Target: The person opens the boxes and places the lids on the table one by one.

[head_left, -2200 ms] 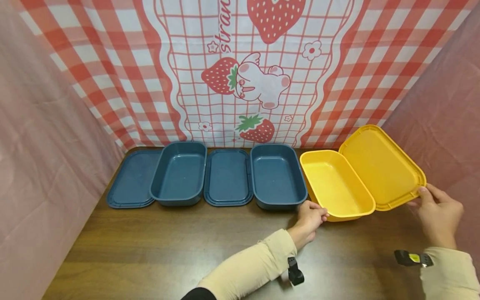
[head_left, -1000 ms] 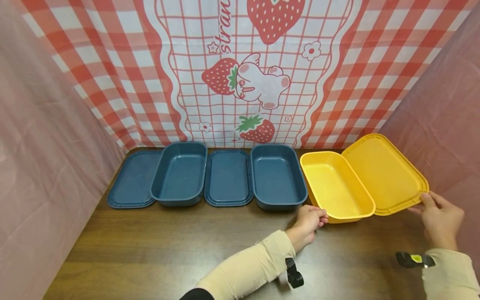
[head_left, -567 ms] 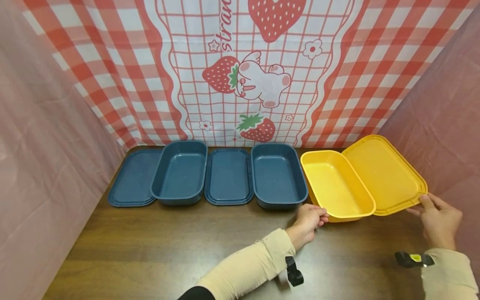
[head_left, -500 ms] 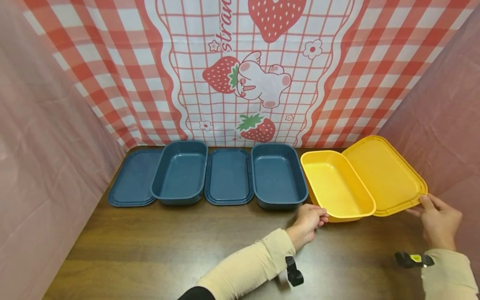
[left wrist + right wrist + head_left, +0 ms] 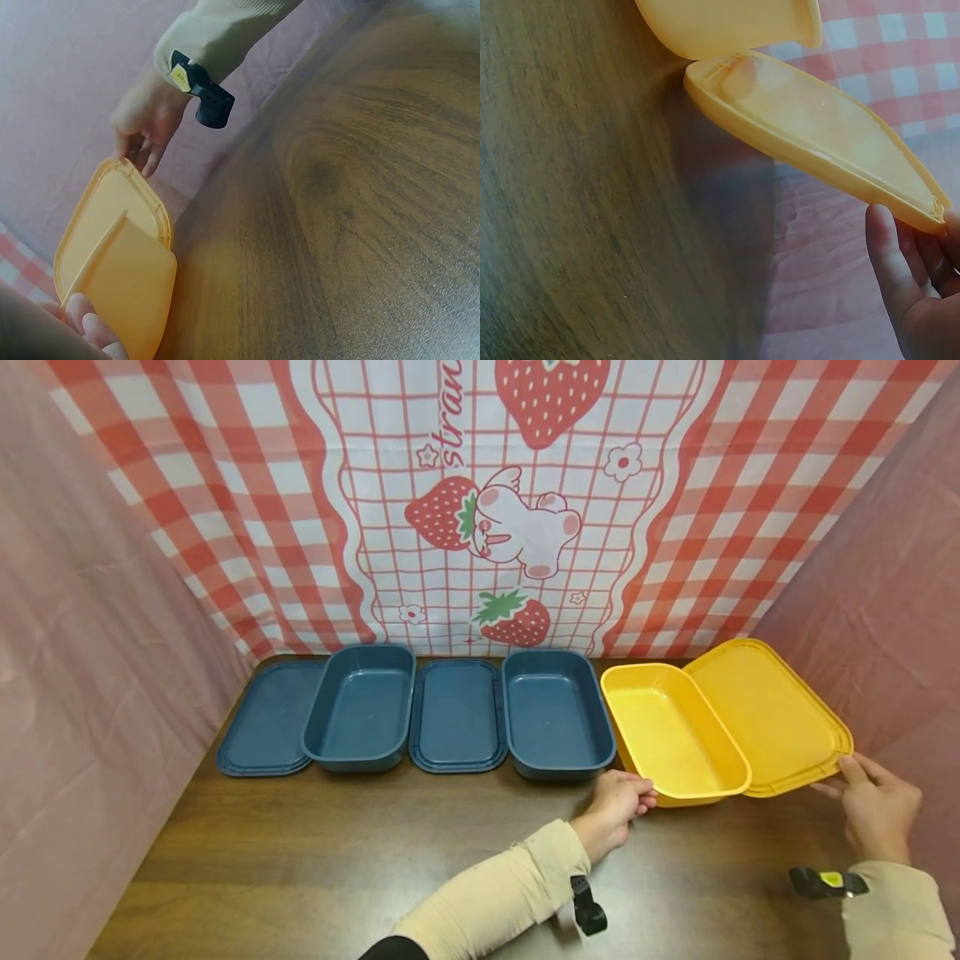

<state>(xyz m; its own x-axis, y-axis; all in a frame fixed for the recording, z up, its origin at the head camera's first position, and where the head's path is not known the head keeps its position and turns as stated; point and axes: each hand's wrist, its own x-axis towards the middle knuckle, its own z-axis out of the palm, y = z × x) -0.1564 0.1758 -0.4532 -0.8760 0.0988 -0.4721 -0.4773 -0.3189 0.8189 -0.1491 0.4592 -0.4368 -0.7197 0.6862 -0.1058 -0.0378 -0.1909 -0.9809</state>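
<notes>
At the right of the row stands a yellow plastic food box (image 5: 671,735), uncovered, with nothing inside. My left hand (image 5: 615,803) pinches its rim at the near left corner; thumb and fingertips show on that rim in the left wrist view. Beside the box, the yellow lid (image 5: 776,714) leans at a slant, its left part behind the box's right wall. My right hand (image 5: 879,803) grips the lid's near right corner, thumb on one face and fingers beneath. In the right wrist view this held end of the lid (image 5: 810,142) is raised off the wooden table.
Left of the yellow box sit a blue box (image 5: 557,718), a flat blue lid (image 5: 459,718), another blue box (image 5: 362,710) and another blue lid (image 5: 272,722). A checked strawberry curtain (image 5: 247,468) hangs behind; pink cloth (image 5: 892,610) closes the right side.
The yellow lid has tipped lower on its far and right side, and my right hand has come down slightly with it. My left hand stays on the yellow box's rim.
</notes>
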